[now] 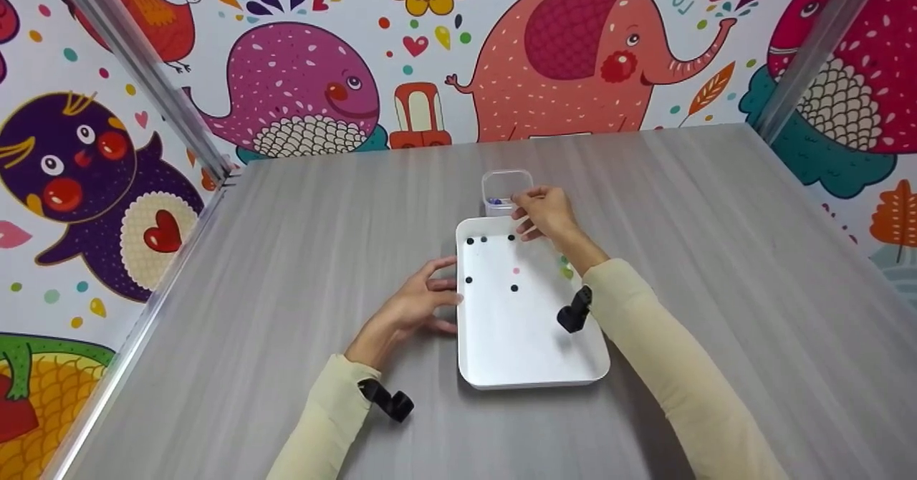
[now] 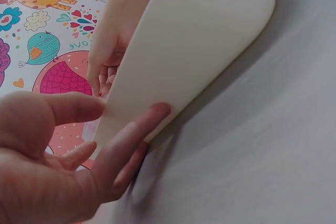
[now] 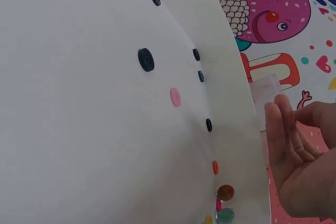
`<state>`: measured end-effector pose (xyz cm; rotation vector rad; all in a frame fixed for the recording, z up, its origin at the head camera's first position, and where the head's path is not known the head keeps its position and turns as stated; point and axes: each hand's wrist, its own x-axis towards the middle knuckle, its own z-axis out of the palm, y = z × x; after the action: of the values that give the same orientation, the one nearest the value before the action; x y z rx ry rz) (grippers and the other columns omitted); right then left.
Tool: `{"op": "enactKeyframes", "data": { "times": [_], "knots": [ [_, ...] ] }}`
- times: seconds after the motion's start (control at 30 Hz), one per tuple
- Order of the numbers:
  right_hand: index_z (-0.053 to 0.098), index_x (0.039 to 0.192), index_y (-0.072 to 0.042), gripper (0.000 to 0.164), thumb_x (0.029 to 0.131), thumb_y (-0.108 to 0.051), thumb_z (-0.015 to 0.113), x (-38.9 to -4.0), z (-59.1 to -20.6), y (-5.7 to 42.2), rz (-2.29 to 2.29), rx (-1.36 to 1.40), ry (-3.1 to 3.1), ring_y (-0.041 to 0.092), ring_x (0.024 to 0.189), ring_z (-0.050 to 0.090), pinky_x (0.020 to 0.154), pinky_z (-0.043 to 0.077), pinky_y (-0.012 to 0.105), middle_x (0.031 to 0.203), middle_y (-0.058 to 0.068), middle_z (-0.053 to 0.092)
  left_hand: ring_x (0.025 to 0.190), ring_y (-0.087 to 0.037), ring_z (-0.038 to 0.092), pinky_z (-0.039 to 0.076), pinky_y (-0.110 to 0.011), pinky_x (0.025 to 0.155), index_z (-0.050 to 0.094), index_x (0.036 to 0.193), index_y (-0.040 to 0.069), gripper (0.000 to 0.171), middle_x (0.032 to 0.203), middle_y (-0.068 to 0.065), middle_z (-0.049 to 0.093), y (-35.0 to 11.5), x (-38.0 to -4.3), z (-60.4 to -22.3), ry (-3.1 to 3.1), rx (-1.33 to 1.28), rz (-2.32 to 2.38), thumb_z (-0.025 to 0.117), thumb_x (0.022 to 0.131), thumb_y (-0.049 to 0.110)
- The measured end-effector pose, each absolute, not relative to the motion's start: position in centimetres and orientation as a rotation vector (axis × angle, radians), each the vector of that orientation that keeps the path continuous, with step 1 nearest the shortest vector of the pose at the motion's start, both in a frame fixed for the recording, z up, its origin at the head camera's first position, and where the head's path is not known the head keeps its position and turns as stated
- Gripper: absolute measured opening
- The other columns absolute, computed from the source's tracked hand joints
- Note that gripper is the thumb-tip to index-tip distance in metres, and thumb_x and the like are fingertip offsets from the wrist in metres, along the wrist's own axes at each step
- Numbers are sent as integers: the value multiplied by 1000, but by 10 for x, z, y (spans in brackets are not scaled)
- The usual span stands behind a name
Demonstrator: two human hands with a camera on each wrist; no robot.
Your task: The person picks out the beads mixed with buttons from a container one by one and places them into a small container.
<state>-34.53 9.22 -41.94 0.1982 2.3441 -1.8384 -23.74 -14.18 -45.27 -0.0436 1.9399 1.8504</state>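
A white rectangular tray (image 1: 526, 347) lies on the table, with several black buttons (image 3: 146, 60) and a pink button (image 3: 176, 97) on its floor. My left hand (image 1: 423, 297) rests its extended fingers against the tray's left side. In the left wrist view, a fingertip (image 2: 160, 109) presses the outer wall. Over the tray's far end, my right hand (image 1: 546, 211) reaches to a small clear container (image 1: 489, 192) holding some blue pieces (image 1: 494, 201). Its thumb and index finger come together; I cannot tell if something small is between them.
Colourful small pieces, including round translucent beads (image 3: 225, 192) and an orange piece (image 3: 215, 167), gather by the tray's right edge. Beyond the grey table (image 1: 344, 222) stands a wall (image 1: 430, 50) printed with cartoon animals. Metal posts (image 1: 154, 86) frame the corners.
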Motion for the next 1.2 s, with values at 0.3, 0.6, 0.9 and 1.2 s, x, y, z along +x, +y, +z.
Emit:
{"op": "enactKeyframes", "data": {
  "times": [0.3, 0.6, 0.9, 1.2],
  "knots": [
    [60, 118, -4, 26, 101, -24, 59, -344, -421, 91, -1810, 182, 2381, 12, 56, 63, 55, 61, 27, 86, 7, 66, 112, -29, 64, 65, -43, 66, 34, 154, 17, 72, 142, -25, 51, -142, -238, -452, 1934, -37, 1843, 62, 91, -5],
    [59, 117, -3, 25, 100, -21, 60, -344, -421, 91, -1814, 182, 2385, 12, 55, 63, 54, 61, 27, 86, 7, 67, 114, -31, 63, 65, -44, 67, 33, 154, 16, 73, 142, -25, 50, -142, -238, -450, 1935, -31, 1846, 62, 91, -5],
    [59, 119, -3, 27, 101, -23, 59, -340, -418, 95, -1838, 153, 2360, 12, 55, 62, 53, 60, 26, 85, 6, 66, 111, -28, 63, 65, -42, 67, 34, 155, 17, 73, 141, -24, 51, -142, -238, -452, 1940, -40, 1838, 62, 91, -5],
    [60, 119, -4, 30, 100, -28, 60, -338, -414, 101, -1839, 159, 2329, 11, 55, 62, 54, 60, 24, 85, 5, 66, 113, -30, 62, 65, -43, 67, 33, 155, 17, 73, 141, -25, 49, -141, -237, -451, 1926, -51, 1856, 62, 91, -5]
  ]
}}
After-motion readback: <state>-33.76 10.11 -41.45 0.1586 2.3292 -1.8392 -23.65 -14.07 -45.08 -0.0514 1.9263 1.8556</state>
